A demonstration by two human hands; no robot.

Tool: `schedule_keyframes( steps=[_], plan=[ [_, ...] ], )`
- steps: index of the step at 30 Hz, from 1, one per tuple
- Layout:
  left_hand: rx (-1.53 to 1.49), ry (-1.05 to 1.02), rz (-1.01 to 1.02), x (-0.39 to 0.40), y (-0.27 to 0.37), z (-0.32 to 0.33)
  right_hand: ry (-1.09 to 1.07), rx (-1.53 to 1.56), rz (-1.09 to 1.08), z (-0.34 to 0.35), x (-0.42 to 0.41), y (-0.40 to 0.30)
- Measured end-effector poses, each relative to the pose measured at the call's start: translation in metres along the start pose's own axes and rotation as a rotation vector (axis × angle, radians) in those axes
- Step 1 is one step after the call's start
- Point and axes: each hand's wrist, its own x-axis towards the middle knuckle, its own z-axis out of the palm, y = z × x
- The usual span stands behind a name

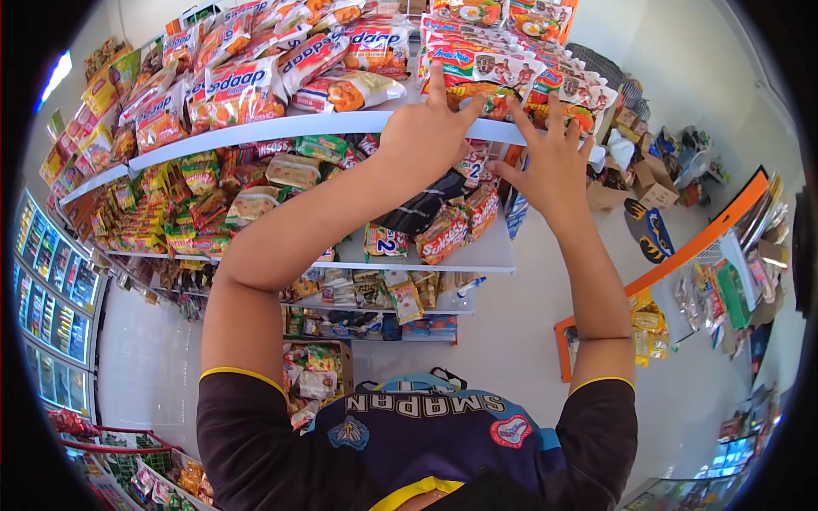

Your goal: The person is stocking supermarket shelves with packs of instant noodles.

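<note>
My left hand [429,131] reaches over the top shelf's white front edge [268,131], its index finger and thumb spread against an Indomie instant noodle pack [470,67]. To its right, my right hand [546,153] has its fingers spread across the lower corners of neighbouring Indomie packs [565,96]. Neither hand is closed around a pack. The Indomie packs stand in rows, one behind another, their fronts facing me. Left of them lie Sedaap noodle packs [239,89], some upright and some tilted, with one pack [348,91] flat near the edge.
A lower shelf [466,259] holds Sukses noodle packs [442,235] and a black plastic bag [422,204]. Below stands a carton [345,367] of packets. Cardboard boxes [655,182] and an orange-edged rack [703,233] are at right, glass-door coolers [54,274] at left.
</note>
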Motion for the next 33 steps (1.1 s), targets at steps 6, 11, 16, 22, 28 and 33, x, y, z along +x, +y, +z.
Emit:
schedule_keyframes(
  steps=[6, 11, 16, 22, 28, 33],
  plan=[
    [-0.004, 0.036, 0.002, -0.008, 0.002, -0.001, 0.017, 0.023, -0.008, -0.003, -0.011, 0.005],
    [0.008, 0.051, 0.005, -0.013, 0.005, -0.012, 0.015, 0.023, 0.002, -0.009, -0.014, 0.005],
    [-0.030, 0.044, 0.023, -0.015, 0.001, -0.015, 0.030, -0.008, 0.039, -0.012, -0.013, 0.003],
    [-0.096, 0.131, -0.092, -0.020, -0.003, -0.016, 0.197, 0.038, -0.134, -0.003, -0.016, 0.005],
    [-0.392, 0.143, -0.084, -0.015, -0.012, -0.004, 0.165, 0.136, -0.123, 0.003, -0.007, -0.002],
    [-0.303, 0.119, -0.168, -0.010, -0.002, -0.016, 0.241, 0.212, -0.154, -0.002, 0.005, 0.000]
  ],
)
